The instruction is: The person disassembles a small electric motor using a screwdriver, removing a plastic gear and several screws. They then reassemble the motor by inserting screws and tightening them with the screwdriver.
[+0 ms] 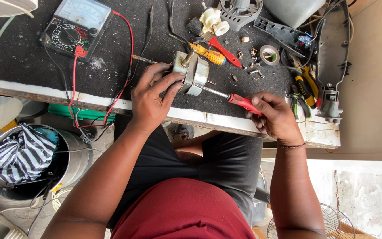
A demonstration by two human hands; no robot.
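My left hand (153, 95) grips a small metal fan motor (192, 72) that stands on the black mat of the workbench (36, 57). My right hand (276, 116) holds a red-handled screwdriver (243, 102); its steel shaft points left and its tip meets the lower side of the motor. A short shaft sticks out of the motor's top. Both forearms reach up from my lap at the bench's front edge.
An analog multimeter (77, 26) with red and black leads lies at the back left. A yellow screwdriver (208, 54), a tape roll (269, 55), loose screws, pliers (303, 88) and grey fan housing parts (330, 53) lie right. A metal bucket (27, 161) with striped cloth stands below left.
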